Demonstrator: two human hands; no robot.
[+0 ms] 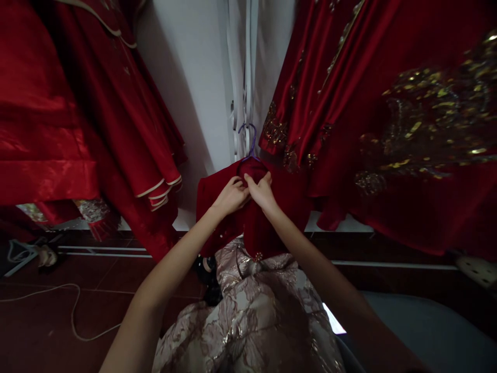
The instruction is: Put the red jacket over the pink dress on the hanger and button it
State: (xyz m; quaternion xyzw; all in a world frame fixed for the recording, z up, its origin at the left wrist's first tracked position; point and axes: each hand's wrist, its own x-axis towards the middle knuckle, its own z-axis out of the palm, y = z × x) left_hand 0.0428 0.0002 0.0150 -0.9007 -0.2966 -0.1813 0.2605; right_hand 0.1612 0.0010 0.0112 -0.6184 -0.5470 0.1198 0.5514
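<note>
A dark red garment (287, 194) hangs on a purple hanger (250, 140) against a white wall. Its lower part is a pale pink and gold patterned skirt (252, 316). My left hand (232, 196) and my right hand (261, 190) meet at the garment's collar, just under the hanger hook. The fingers of both are closed, pinching the red cloth at the neck. Both forearms reach up from the bottom of the view.
Red satin dresses hang on the left (77, 114) and, with gold embroidery, on the right (388, 119). A white cable (72, 311) lies on the dark red floor tiles at the left. A grey surface (427, 326) sits at the lower right.
</note>
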